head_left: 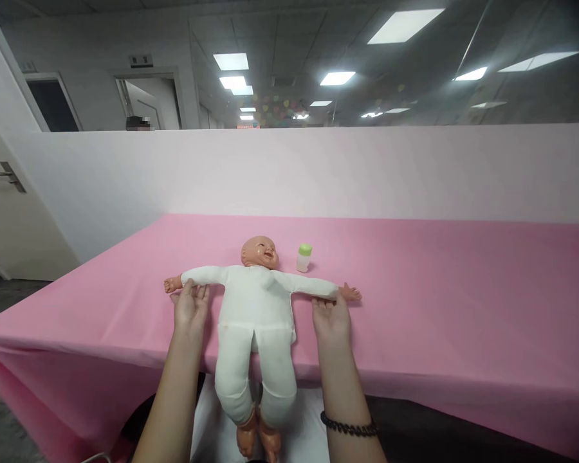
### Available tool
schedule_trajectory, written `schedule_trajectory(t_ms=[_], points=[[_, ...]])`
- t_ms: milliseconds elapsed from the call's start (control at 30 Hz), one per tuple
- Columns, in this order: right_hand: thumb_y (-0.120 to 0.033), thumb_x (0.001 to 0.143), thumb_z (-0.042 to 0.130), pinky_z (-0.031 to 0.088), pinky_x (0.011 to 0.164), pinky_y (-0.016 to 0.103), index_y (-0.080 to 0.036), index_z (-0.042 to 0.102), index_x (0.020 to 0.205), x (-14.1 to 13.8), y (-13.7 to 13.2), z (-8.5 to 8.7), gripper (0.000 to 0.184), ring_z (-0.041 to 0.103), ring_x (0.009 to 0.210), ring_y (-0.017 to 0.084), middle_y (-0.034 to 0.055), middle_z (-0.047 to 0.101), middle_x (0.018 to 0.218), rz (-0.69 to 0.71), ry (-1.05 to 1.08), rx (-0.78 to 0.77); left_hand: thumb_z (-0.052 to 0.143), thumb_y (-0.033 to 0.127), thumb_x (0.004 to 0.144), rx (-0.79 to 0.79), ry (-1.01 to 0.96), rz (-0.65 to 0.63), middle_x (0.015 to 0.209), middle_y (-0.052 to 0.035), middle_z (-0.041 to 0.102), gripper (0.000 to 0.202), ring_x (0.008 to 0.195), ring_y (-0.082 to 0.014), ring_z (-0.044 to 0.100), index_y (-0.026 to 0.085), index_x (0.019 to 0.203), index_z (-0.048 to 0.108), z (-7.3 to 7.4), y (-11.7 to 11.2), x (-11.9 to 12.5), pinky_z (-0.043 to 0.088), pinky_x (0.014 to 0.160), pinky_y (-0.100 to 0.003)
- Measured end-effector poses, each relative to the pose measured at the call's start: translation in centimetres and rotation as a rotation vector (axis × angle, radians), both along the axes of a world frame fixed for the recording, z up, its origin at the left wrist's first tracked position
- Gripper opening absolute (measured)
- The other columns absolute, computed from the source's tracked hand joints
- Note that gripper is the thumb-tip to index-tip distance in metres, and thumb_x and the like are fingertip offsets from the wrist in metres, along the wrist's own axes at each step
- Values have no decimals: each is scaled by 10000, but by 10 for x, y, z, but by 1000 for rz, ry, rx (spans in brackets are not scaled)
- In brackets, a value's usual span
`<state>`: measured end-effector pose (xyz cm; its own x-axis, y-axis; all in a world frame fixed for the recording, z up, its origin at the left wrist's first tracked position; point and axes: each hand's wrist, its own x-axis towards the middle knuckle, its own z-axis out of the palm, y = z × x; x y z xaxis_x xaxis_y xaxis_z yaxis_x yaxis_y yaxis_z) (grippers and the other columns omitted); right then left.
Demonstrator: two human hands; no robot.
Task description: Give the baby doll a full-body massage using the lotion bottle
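Nearest, a person's two bare forearms reach forward, a dark beaded bracelet (350,426) on the right one. Between them a baby doll (257,302) in a white suit lies on its back, brown feet toward the person, legs over the front edge of a pink-covered bench (439,302). Its arms spread wide. The left hand (189,308) and right hand (332,315), palms up, each grasp a sleeve near the doll's wrist, thumb above and fingers beneath. Past the doll's shoulder, near its head, stands a small bottle (303,259) with a green cap. Behind the bench runs a white wall (318,173), a door (19,212) to its left. Beyond, under lit ceiling panels (338,78), red lettering (248,127) and a doorway sign (140,60) are too small to read.
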<state>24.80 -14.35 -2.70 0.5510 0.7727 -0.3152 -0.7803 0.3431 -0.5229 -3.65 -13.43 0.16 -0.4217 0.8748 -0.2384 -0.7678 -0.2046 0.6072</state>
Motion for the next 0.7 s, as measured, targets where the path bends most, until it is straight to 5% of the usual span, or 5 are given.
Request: schedule_trajectory(t_ms=[267,467,567,700], points=[[-292,898,583,570,844,225,-233,640,1025,-7,-11,14,152,676,973,102,-1,685,1063,1,52,44,555,129,973,64,59,89,984,-15,655,104,886,-77,662,199,968,631,3,-4,7,554,892,-208],[-271,725,774,514,989,319,-292,590,1273,-26,-23,27,578,639,1176,172,24,645,1313,-82,-394,244,733,133,851,249,530,170,1232,-29,662,373,1129,-124,641,277,1188,664,9,-16,25,506,914,-173],[-256,725,784,463,1065,348,-254,623,1268,-36,-28,31,567,597,1247,192,62,623,1379,-55,-577,309,735,94,825,300,692,64,1238,-50,683,396,1143,-151,644,257,1183,693,9,-17,33,502,930,-193],[-203,722,765,414,1129,409,-210,690,1173,-42,-33,31,457,611,1224,215,86,677,1286,95,-789,387,741,-27,735,365,836,-58,1308,-58,665,465,1284,-171,565,244,1112,751,9,-18,39,381,1130,-251]])
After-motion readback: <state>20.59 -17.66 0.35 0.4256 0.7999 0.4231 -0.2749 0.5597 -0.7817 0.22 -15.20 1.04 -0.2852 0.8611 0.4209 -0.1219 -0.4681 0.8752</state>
